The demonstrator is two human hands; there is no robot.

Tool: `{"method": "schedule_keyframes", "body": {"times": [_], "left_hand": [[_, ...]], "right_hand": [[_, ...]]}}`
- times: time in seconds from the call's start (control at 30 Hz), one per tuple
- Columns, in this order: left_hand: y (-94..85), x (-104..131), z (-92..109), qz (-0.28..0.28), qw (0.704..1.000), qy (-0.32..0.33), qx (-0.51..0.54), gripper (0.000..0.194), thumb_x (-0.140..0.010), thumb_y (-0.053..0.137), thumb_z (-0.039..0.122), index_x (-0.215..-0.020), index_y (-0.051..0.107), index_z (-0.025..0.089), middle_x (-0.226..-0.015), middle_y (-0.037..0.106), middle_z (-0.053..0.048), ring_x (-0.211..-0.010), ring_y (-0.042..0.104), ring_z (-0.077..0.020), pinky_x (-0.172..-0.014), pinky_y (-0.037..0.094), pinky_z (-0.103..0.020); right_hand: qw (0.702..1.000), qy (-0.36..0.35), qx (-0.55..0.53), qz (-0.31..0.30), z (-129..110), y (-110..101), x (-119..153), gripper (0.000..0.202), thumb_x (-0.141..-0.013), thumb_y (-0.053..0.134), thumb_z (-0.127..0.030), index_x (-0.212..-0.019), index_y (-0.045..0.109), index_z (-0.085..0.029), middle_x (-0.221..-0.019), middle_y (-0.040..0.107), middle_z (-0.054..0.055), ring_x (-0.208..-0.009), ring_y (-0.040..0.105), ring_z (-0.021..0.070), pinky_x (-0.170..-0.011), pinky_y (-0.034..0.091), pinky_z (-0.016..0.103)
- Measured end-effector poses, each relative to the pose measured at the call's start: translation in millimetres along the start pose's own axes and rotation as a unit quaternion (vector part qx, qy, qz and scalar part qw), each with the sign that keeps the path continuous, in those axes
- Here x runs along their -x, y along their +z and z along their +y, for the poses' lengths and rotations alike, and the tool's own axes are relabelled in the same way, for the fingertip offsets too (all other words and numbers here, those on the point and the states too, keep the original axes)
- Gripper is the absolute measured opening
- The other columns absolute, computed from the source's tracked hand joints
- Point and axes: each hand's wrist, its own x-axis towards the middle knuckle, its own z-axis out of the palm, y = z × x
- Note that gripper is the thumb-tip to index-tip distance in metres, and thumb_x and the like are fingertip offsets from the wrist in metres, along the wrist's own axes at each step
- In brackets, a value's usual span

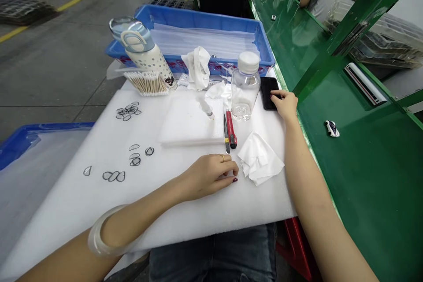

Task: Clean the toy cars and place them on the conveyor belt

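Note:
My left hand (211, 174) rests palm down on the white foam sheet (185, 220), its fingers loosely curled and apart, holding nothing. Just beyond it lie dark tweezers (226, 134) and a red utility knife (231, 130). At the right edge, the fingertips of my right hand (284, 103) touch the face of a black phone (267, 86) lying flat. A crumpled tissue (259, 158) sits between my two hands. Behind it stands a clear bottle with a white cap (246, 86). Several small dark-rimmed loops (114, 176) are spread over the left side.
A stack of white sheets (188, 128) bears a small clear tube (206, 108). Farther back are cotton swabs (148, 83), a dotted drinking bottle (148, 57) and a blue tray (211, 18). A green bench (363, 163) with a toy car (332, 128) runs along the right.

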Motion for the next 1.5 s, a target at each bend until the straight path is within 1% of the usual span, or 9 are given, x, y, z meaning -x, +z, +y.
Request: {"method": "schedule_keyframes", "body": {"times": [0.07, 0.13, 0.23, 0.3, 0.57, 0.87, 1.07, 1.27, 1.5], "left_hand": [[-0.9, -0.9, 1.0, 0.0, 1.0, 0.001, 0.002, 0.01, -0.093, 0.051, 0.024, -0.091, 0.061, 0.021, -0.08, 0.058, 0.001, -0.068, 0.053, -0.0123, -0.061, 0.039, -0.024], [-1.6, -1.5, 1.6, 0.002, 1.0, 0.004, 0.003, 0.01, -0.093, 0.051, 0.023, -0.091, 0.061, 0.021, -0.08, 0.059, 0.0, -0.067, 0.053, -0.0124, -0.061, 0.039, -0.024], [-1.8, -1.4, 1.7, 0.005, 1.0, 0.008, 0.005, 0.012, -0.093, 0.05, 0.024, -0.091, 0.061, 0.021, -0.08, 0.06, -0.001, -0.067, 0.053, -0.0129, -0.061, 0.039, -0.024], [-1.3, -0.7, 1.2, 0.005, 1.0, 0.009, 0.009, 0.013, -0.093, 0.049, 0.024, -0.091, 0.061, 0.021, -0.08, 0.06, -0.001, -0.067, 0.053, -0.0133, -0.061, 0.04, -0.025], [0.6, 1.6, -2.7, -0.002, 1.0, 0.002, 0.021, 0.012, -0.093, 0.05, 0.026, -0.094, 0.061, 0.021, -0.083, 0.061, 0.0, -0.069, 0.054, -0.0136, -0.063, 0.039, -0.026], [-6.1, -2.3, 4.1, -0.019, 1.0, -0.013, 0.022, 0.01, -0.092, 0.052, 0.023, -0.092, 0.062, 0.019, -0.082, 0.06, 0.0, -0.07, 0.053, -0.0131, -0.064, 0.039, -0.024], [-6.2, -2.1, 4.6, -0.017, 0.999, -0.015, 0.024, 0.009, -0.092, 0.053, 0.022, -0.092, 0.062, 0.02, -0.083, 0.061, 0.0, -0.071, 0.055, -0.0133, -0.064, 0.039, -0.025], [-4.9, -2.0, 3.4, -0.012, 1.0, -0.008, 0.027, 0.009, -0.091, 0.053, 0.021, -0.091, 0.062, 0.02, -0.082, 0.06, 0.0, -0.069, 0.054, -0.0131, -0.063, 0.039, -0.024], [-4.5, -0.9, 3.0, -0.018, 0.999, -0.015, 0.03, 0.009, -0.091, 0.052, 0.021, -0.092, 0.061, 0.02, -0.081, 0.06, 0.0, -0.068, 0.053, -0.0131, -0.063, 0.038, -0.024]], "right_hand": [[1.0, 0.01, -0.013, 0.007, -0.6, -2.0, 1.0, 0.027, -0.075, 0.062, -0.029, -0.094, 0.078, -0.02, -0.088, 0.074, 0.006, -0.09, 0.067, 0.0268, -0.095, 0.051, 0.044], [1.0, 0.017, -0.022, 0.012, 0.0, -3.4, 0.4, 0.032, -0.075, 0.061, -0.028, -0.101, 0.077, -0.019, -0.089, 0.074, 0.005, -0.088, 0.067, 0.0254, -0.093, 0.052, 0.043], [0.999, 0.027, -0.038, 0.016, 2.2, -3.5, -2.4, 0.041, -0.074, 0.057, -0.02, -0.112, 0.074, -0.018, -0.096, 0.075, 0.006, -0.091, 0.068, 0.0238, -0.095, 0.051, 0.041], [0.998, 0.034, -0.044, 0.017, 4.0, -2.6, -4.3, 0.042, -0.074, 0.054, -0.016, -0.111, 0.074, -0.018, -0.097, 0.075, 0.006, -0.094, 0.068, 0.0236, -0.098, 0.049, 0.042], [0.996, 0.053, -0.063, 0.026, 13.5, -1.1, -10.1, 0.051, -0.076, 0.047, -0.013, -0.122, 0.068, -0.017, -0.103, 0.074, 0.006, -0.104, 0.066, 0.023, -0.104, 0.045, 0.042], [0.996, 0.053, -0.068, -0.001, 12.0, -1.9, -8.0, 0.058, -0.073, 0.056, -0.02, -0.13, 0.06, -0.012, -0.111, 0.071, 0.011, -0.104, 0.065, 0.0252, -0.102, 0.046, 0.042], [0.998, 0.021, -0.056, -0.028, 13.3, -0.9, -4.3, 0.065, -0.065, 0.069, -0.029, -0.129, 0.058, -0.02, -0.119, 0.066, 0.011, -0.107, 0.062, 0.0304, -0.101, 0.046, 0.05], [0.997, 0.027, -0.067, -0.034, 12.6, -1.3, -4.2, 0.063, -0.068, 0.063, -0.025, -0.13, 0.059, -0.017, -0.117, 0.066, 0.012, -0.111, 0.06, 0.0298, -0.103, 0.044, 0.05], [0.99, 0.052, -0.113, -0.059, 13.6, -12.8, -6.2, 0.056, -0.075, 0.051, -0.021, -0.13, 0.063, -0.021, -0.115, 0.069, 0.007, -0.103, 0.064, 0.0221, -0.099, 0.047, 0.041]]}}
